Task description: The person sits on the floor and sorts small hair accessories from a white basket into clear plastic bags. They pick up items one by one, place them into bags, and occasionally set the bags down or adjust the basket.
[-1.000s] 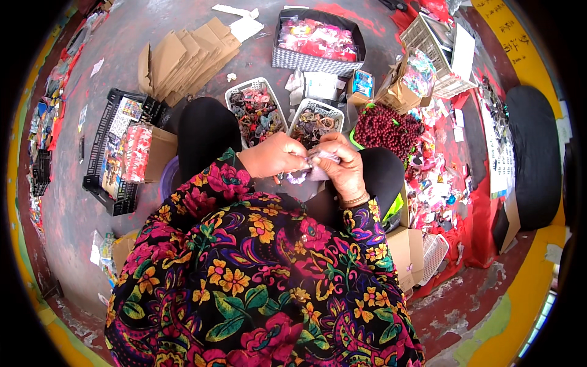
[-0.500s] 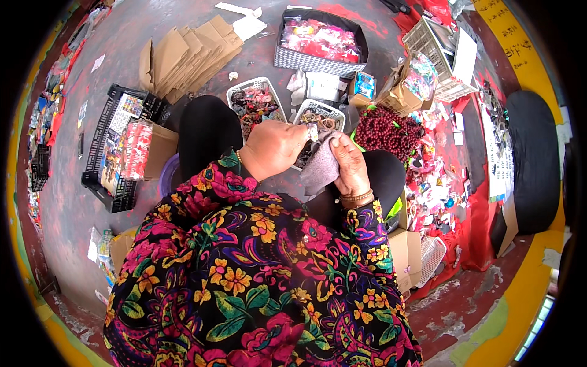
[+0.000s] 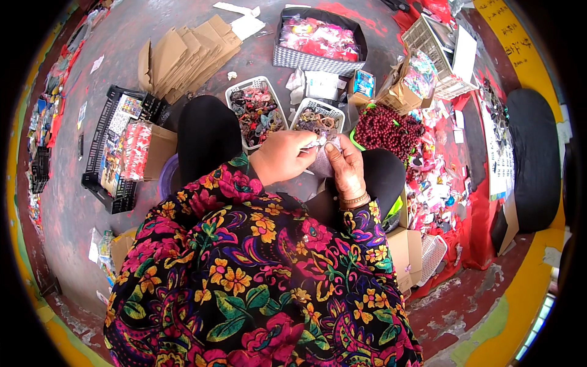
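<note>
A mauve-grey piece of soft cloth (image 3: 320,165) is gathered between my hands, over my lap. My right hand (image 3: 348,170) is closed on it, thumb pressing its upper edge. My left hand (image 3: 281,158) is closed in a pinch at the cloth's top, where a small whitish bit shows between the fingertips; its kind is too small to tell. Just beyond the hands stand two white plastic baskets: the left basket (image 3: 231,98) holds many coloured hair ties, and the right basket (image 3: 336,111) holds brownish and grey ones. My hands partly cover the near ends of both.
Dark red beads (image 3: 388,129) are heaped in a green-rimmed container to the right. Behind the baskets sits a checked box (image 3: 312,61) of pink and red packets. Flattened cardboard (image 3: 189,52) lies far left; a black crate (image 3: 113,199) stands left. Small goods cover red cloth on the right.
The cloth hung lower and more spread out before; now it is bunched up between the fingers. Both hands have drawn closer together, the right one shifting slightly left.
</note>
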Available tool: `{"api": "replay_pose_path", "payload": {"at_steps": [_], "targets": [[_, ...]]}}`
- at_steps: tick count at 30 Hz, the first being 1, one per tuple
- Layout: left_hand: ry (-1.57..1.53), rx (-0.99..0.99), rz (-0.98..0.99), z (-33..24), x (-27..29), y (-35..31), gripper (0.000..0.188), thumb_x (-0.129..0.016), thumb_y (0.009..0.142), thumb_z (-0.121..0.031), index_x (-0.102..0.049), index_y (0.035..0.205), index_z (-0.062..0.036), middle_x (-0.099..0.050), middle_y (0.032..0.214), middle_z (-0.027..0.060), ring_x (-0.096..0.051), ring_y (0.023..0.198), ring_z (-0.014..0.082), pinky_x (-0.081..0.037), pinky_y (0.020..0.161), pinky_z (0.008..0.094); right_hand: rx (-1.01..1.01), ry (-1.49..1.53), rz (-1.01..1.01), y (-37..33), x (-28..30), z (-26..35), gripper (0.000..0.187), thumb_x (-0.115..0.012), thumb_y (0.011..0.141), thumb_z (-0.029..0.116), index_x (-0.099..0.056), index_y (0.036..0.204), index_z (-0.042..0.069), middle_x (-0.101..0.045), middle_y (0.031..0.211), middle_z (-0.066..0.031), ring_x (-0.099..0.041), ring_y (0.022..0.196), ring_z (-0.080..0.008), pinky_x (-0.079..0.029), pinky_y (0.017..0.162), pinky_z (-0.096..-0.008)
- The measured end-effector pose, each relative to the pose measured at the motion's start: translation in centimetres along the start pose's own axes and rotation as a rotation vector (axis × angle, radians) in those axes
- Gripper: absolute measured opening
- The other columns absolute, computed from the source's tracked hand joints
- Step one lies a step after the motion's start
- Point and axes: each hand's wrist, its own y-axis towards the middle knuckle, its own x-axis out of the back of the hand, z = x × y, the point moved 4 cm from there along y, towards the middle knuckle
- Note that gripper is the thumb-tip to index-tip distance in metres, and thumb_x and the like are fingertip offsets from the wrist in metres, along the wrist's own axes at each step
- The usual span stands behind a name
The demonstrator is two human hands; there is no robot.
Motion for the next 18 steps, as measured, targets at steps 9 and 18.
{"api": "replay_pose_path", "payload": {"at_steps": [9,18], "targets": [[-0.842,0.516,0.261,2.5,-1.4,-0.8,0.02,-0.053,0.087,-0.014,-0.056,0.101,0.0001,-0.054,0.074,-0.0011,-0.05,0.065,0.0036,-0.042,0.056,0.0192,0.099,-0.054,0.04,-0.4,-0.2,0.6,0.009,-0.054,0.087,0.013,-0.056,0.086,0.004,-0.052,0.073,0.004,-0.043,0.066,-0.0045,-0.038,0.058,-0.0203],[-1.316,0.754,0.169,4.3,0.0,-1.3,0.017,-0.05,0.089,-0.014,-0.054,0.097,-0.0001,-0.058,0.083,0.0058,-0.046,0.048,0.0043,-0.045,0.039,0.0205,-0.012,0.397,0.001,-0.3,0.4,1.9,0.02,-0.046,0.091,0.018,-0.056,0.097,0.001,-0.06,0.087,-0.0044,-0.056,0.076,-0.0119,-0.046,0.07,-0.0248]]}}
